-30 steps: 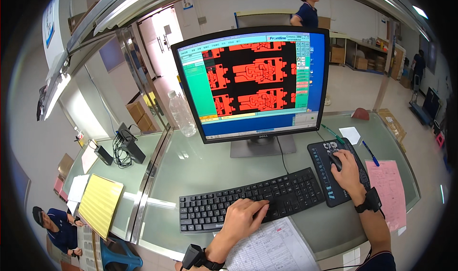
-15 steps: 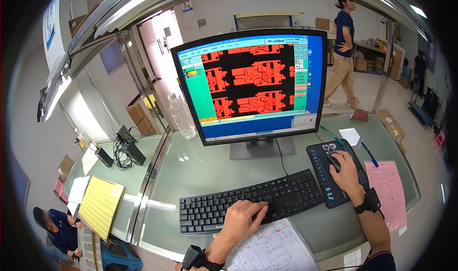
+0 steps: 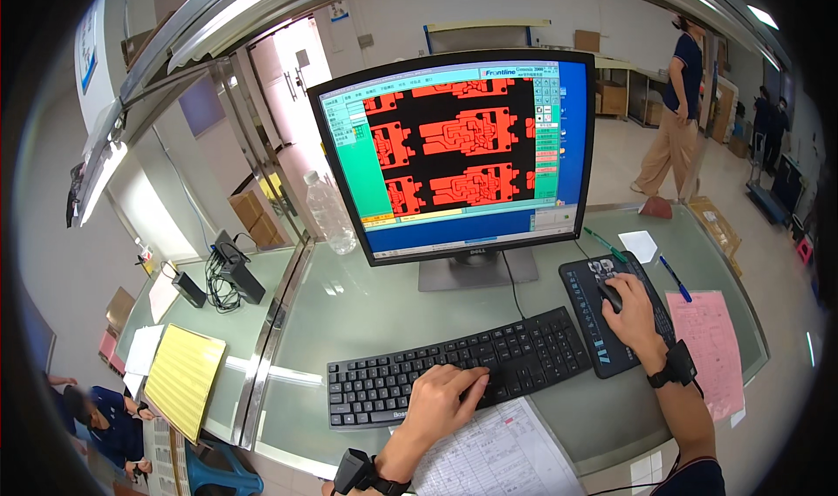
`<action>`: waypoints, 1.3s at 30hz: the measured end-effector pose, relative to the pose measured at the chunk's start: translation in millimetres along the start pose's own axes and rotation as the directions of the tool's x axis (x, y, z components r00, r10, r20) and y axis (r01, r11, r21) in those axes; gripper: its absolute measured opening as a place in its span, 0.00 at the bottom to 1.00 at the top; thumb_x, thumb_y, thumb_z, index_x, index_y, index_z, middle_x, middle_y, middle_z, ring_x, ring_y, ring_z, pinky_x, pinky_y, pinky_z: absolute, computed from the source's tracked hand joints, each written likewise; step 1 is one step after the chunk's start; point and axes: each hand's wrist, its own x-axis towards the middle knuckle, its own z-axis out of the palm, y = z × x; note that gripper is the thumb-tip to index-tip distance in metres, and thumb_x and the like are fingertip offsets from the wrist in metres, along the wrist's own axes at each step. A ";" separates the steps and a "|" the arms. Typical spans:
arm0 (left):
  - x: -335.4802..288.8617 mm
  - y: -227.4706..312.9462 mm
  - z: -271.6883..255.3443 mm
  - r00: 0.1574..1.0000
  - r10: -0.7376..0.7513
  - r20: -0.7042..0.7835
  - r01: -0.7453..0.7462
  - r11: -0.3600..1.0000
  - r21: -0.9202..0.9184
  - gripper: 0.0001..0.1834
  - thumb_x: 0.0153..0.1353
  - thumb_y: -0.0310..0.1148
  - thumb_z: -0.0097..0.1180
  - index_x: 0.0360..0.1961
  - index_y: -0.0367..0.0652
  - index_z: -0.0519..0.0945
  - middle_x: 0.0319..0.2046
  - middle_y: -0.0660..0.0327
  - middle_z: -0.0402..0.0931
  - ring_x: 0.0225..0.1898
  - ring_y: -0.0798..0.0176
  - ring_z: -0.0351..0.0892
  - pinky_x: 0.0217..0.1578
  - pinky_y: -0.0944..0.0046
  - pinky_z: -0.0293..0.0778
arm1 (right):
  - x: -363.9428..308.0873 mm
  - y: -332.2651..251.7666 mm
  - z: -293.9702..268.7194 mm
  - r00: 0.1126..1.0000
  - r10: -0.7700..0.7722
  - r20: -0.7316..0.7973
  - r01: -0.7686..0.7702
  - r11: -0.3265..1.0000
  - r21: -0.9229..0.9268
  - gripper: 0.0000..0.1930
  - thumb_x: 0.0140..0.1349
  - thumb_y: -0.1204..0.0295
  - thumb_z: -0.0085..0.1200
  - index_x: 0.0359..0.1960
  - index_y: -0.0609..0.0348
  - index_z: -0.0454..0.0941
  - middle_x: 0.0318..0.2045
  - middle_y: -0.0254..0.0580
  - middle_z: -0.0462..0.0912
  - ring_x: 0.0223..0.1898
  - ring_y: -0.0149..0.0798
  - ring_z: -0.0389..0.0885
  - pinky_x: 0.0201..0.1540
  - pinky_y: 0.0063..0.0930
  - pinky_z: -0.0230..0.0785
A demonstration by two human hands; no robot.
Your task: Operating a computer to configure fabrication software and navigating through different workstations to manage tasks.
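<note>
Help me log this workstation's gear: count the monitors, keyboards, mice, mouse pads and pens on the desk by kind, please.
Monitor: 1
Keyboard: 1
Mouse: 1
Mouse pad: 1
Pens: 2 (green pen, blue pen)
Total: 6

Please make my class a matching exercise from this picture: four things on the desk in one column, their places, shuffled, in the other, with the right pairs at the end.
Things:
1. Mouse
2. Bottle
3. Keyboard
4. Pink sheet

Places:
A. Right of the mouse pad
B. Under the left hand
C. Under the right hand
D. Left of the monitor

Pairs: 1-C, 2-D, 3-B, 4-A
</note>
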 end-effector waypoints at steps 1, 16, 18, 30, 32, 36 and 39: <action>0.0 -0.5 -0.2 1.000 -0.014 -0.002 0.014 1.000 -0.002 0.05 0.62 0.29 0.68 0.37 0.39 0.90 0.21 0.58 0.81 0.23 0.56 0.80 0.30 0.58 0.76 | 0.4 0.7 2.0 1.000 -0.014 -0.003 0.014 1.000 0.000 0.19 0.58 0.75 0.63 0.52 0.62 0.80 0.55 0.54 0.79 0.57 0.60 0.78 0.61 0.48 0.73; -1.6 -22.6 -5.9 0.916 0.013 -0.402 -0.020 1.000 -0.015 0.05 0.60 0.20 0.66 0.37 0.37 0.90 0.14 0.65 0.74 0.14 0.69 0.69 0.19 0.67 0.63 | 5.3 9.0 14.0 0.999 -0.033 0.007 0.033 0.999 -0.017 0.19 0.59 0.73 0.63 0.53 0.60 0.81 0.56 0.52 0.80 0.58 0.58 0.78 0.62 0.45 0.72; -5.2 -19.7 -2.4 0.919 -0.001 -0.394 -0.020 0.999 -0.049 0.05 0.60 0.20 0.66 0.37 0.37 0.89 0.12 0.67 0.70 0.13 0.69 0.67 0.18 0.67 0.62 | 0.5 8.5 9.7 1.000 -0.021 0.010 0.021 0.999 -0.031 0.19 0.59 0.73 0.63 0.54 0.60 0.81 0.56 0.52 0.80 0.58 0.59 0.78 0.62 0.46 0.72; -3.8 -18.8 -6.8 0.929 -0.014 -0.371 0.011 1.000 -0.010 0.04 0.61 0.20 0.65 0.36 0.36 0.89 0.18 0.63 0.77 0.15 0.71 0.70 0.20 0.69 0.65 | 6.2 5.3 8.1 1.000 0.005 -0.010 -0.005 1.000 -0.013 0.20 0.60 0.72 0.64 0.54 0.62 0.80 0.56 0.52 0.79 0.58 0.59 0.78 0.62 0.47 0.73; -3.7 -19.1 -7.7 0.939 -0.056 -0.340 0.053 0.998 -0.018 0.03 0.62 0.20 0.64 0.35 0.33 0.89 0.24 0.59 0.85 0.17 0.72 0.73 0.23 0.71 0.69 | 7.9 4.7 7.9 1.000 0.005 0.004 -0.005 1.000 -0.004 0.20 0.61 0.72 0.64 0.54 0.62 0.80 0.57 0.54 0.79 0.58 0.60 0.78 0.62 0.47 0.73; 0.0 -20.0 -3.1 0.918 -0.002 -0.396 -0.015 0.999 -0.039 0.05 0.60 0.21 0.67 0.37 0.38 0.89 0.13 0.66 0.72 0.13 0.69 0.69 0.19 0.67 0.64 | 7.2 5.0 5.8 1.000 -0.001 -0.006 0.001 1.000 0.006 0.20 0.61 0.72 0.64 0.55 0.62 0.80 0.57 0.54 0.79 0.59 0.60 0.78 0.63 0.47 0.73; -1.4 -18.5 -2.9 0.923 -0.001 -0.386 -0.017 0.999 -0.043 0.05 0.60 0.21 0.67 0.36 0.38 0.89 0.13 0.66 0.72 0.13 0.69 0.69 0.19 0.67 0.64 | 5.2 5.8 5.4 1.000 -0.002 0.010 0.002 1.000 -0.002 0.20 0.60 0.72 0.64 0.55 0.62 0.80 0.57 0.54 0.79 0.59 0.60 0.78 0.63 0.47 0.72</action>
